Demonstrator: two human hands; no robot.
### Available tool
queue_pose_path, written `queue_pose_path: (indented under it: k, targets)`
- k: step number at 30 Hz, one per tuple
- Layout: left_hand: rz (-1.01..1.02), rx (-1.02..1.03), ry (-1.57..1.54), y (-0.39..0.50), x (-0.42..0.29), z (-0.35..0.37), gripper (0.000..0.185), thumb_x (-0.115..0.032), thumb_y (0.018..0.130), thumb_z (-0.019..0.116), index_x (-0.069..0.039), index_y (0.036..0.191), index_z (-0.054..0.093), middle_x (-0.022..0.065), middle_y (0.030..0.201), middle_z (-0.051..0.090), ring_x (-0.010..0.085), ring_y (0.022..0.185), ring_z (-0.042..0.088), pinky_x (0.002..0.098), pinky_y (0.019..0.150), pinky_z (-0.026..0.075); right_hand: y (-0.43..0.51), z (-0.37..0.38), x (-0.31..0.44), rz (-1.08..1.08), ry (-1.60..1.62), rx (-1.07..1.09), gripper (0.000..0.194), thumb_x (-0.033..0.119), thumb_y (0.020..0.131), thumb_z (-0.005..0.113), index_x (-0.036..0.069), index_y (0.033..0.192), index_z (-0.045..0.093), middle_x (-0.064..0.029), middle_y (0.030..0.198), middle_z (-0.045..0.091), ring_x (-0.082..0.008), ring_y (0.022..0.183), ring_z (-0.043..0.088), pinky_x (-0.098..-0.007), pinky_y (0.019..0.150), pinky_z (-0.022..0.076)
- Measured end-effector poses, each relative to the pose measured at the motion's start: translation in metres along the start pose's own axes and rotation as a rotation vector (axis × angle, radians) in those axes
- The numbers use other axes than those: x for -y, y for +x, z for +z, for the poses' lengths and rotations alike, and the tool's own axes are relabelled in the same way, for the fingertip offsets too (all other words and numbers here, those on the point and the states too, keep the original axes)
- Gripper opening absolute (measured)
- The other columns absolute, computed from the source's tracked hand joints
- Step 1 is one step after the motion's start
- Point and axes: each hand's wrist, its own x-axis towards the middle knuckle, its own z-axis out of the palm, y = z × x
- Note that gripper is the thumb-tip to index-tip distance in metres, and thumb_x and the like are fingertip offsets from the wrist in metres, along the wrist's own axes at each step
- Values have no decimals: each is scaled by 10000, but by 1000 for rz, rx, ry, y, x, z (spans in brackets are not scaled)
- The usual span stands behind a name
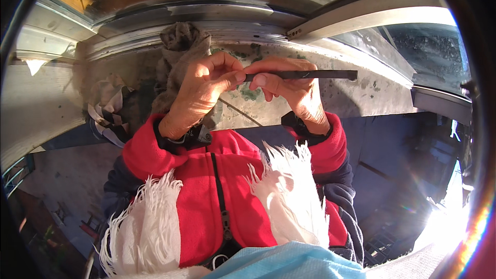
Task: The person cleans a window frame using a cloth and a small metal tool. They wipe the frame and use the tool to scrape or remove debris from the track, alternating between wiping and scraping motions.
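Note:
Both of my hands are raised over a stained window sill [341, 97], on a dark, narrow, flat strip [321, 74] held nearly level. My left hand [209, 85] pinches its left end between thumb and fingertips. My right hand [288, 83] grips it near the middle, thumb in front, and the free end sticks out to the right with a small downturned tip. What the strip is made of, I cannot tell. A crumpled grey-brown cloth [168, 56] lies on the sill just behind my left hand.
A checked cloth [110, 108] hangs over the sill at the left. Window tracks [248, 33] run behind the sill, and a metal frame bar [368, 21] slants across the upper right. Fringed scarf ends [286, 190] hang down my front. Strong glare lies at lower right.

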Motion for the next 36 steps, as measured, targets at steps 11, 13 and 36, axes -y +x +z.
queue_pose_path:
  k: [11, 13, 36]
  targets:
    - [449, -244, 1031, -25, 20, -41, 398, 20, 785, 696, -50, 1166, 605, 108, 973, 611, 267, 815, 624, 345, 734, 500, 27, -51, -71, -198, -635, -581, 94, 64, 887, 671, 51, 978, 689, -86, 679, 659, -122, 580, 640, -256, 556, 489]
    - [425, -243, 1081, -28, 21, -44, 413, 10, 769, 705, -53, 1165, 602, 106, 970, 603, 286, 826, 623, 375, 740, 496, 37, -55, -81, -232, -781, -635, 66, 79, 863, 694, 79, 927, 677, -90, 634, 653, -165, 539, 657, -278, 536, 490]
    - [343, -193, 987, -55, 20, -82, 475, 32, 710, 728, -86, 1159, 627, 100, 888, 552, 285, 807, 602, 384, 713, 496, 48, -36, -90, -65, -792, -740, 94, 70, 859, 695, 66, 953, 693, -119, 641, 660, -192, 481, 631, -315, 499, 465]
